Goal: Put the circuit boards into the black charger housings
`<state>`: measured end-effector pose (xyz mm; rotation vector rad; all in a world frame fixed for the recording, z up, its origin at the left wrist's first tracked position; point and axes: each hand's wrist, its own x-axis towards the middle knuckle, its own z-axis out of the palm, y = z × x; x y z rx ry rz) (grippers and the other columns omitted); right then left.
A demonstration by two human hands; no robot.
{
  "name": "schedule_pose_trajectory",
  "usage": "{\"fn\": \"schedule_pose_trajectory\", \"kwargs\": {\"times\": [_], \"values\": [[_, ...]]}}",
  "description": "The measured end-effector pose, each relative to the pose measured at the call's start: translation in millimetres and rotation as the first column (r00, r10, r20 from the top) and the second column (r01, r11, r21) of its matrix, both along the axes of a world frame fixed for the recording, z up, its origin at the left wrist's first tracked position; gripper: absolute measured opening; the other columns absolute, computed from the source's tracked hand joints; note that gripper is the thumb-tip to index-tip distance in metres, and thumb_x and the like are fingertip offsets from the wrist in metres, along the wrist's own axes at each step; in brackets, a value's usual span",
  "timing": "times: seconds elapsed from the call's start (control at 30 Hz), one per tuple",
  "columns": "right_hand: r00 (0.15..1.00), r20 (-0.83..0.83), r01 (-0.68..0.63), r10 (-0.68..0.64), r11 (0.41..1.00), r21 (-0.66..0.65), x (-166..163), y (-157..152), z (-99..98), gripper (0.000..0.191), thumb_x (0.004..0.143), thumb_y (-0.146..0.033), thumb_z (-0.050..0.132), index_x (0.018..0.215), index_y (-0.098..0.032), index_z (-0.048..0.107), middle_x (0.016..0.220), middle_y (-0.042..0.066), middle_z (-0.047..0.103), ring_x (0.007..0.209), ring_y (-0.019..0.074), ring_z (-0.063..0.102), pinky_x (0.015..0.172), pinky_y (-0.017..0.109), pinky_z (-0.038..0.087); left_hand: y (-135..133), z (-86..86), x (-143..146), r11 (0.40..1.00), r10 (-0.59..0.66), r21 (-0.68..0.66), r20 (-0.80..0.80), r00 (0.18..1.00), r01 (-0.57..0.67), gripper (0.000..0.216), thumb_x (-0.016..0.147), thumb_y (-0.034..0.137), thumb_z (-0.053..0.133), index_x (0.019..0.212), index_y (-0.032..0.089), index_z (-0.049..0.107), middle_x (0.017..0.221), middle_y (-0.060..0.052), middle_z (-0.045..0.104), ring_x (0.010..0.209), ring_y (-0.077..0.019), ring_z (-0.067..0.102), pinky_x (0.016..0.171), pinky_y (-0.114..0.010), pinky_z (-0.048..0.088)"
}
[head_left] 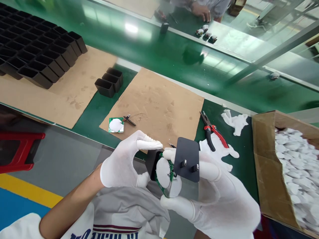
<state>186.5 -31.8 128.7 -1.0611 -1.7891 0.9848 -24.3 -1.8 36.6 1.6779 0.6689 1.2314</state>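
My left hand (128,159), in a white glove, grips a black plastic case (151,162) between thumb and fingers. The case's open end faces right. A green circuit board (163,189) with a white pad (163,172) on it sits partly at that opening. My gloved right hand (211,189) holds the board and a black cover plate with two metal plug pins (186,159). The plate hides part of the board and some right fingers. On the cardboard lies another circuit board (116,125) with a white pad and a black lead (129,120).
Red-and-black pliers (211,129) rest by white gloves (219,151) at right. A cardboard box (265,166) holds many white pads. Black cases (109,83) stand at left, with rows of more cases (42,49) behind. A co-worker's hand (201,11) is across the bench.
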Motion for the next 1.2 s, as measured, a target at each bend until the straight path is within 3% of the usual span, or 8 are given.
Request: {"fn": "schedule_pose_trajectory", "kwargs": {"times": [0.33,0.63,0.93,1.2], "values": [[0.996,0.089,-0.005,-0.001,0.998,0.061,1.2,3.9,-3.4,0.060,0.083,-0.028,0.094,0.134,-0.037,0.065,0.126,0.004,0.076,0.108,0.0260,0.078,0.089,0.036,0.069,0.6,2.1,1.7,1.000,0.004,0.000,0.007,1.000,-0.004,0.083,0.066,0.003,0.078,0.144,0.027,0.063,0.125,-0.010,0.070,0.111,-0.0291,0.069,0.093,-0.046,0.061],[0.994,0.105,-0.026,0.019,0.998,0.062,0.7,5.0,-5.6,0.061,0.083,-0.023,0.093,0.136,-0.035,0.064,0.122,0.004,0.078,0.109,0.0267,0.079,0.087,0.035,0.069,-0.4,3.0,3.0,1.000,0.004,0.004,0.016,1.000,-0.004,0.083,0.066,0.002,0.075,0.144,0.028,0.062,0.126,-0.009,0.071,0.111,-0.0287,0.069,0.093,-0.046,0.063],[0.985,0.171,-0.007,-0.011,0.995,0.101,1.8,4.6,-6.6,0.055,0.084,-0.032,0.093,0.131,-0.034,0.064,0.121,0.004,0.078,0.109,0.0260,0.079,0.086,0.034,0.068,1.2,3.5,3.8,1.000,0.007,0.009,0.018,1.000,-0.008,0.083,0.065,0.000,0.073,0.142,0.026,0.063,0.125,-0.009,0.071,0.110,-0.0274,0.068,0.092,-0.044,0.062],[0.988,0.153,-0.032,0.017,0.995,0.096,-0.6,6.1,-4.5,0.057,0.084,-0.030,0.093,0.133,-0.035,0.063,0.116,0.003,0.080,0.106,0.0269,0.079,0.082,0.035,0.067,0.2,2.6,2.4,1.000,-0.011,-0.001,0.021,1.000,0.011,0.083,0.065,0.000,0.075,0.142,0.027,0.062,0.125,-0.008,0.070,0.110,-0.0275,0.068,0.094,-0.045,0.062]]}}
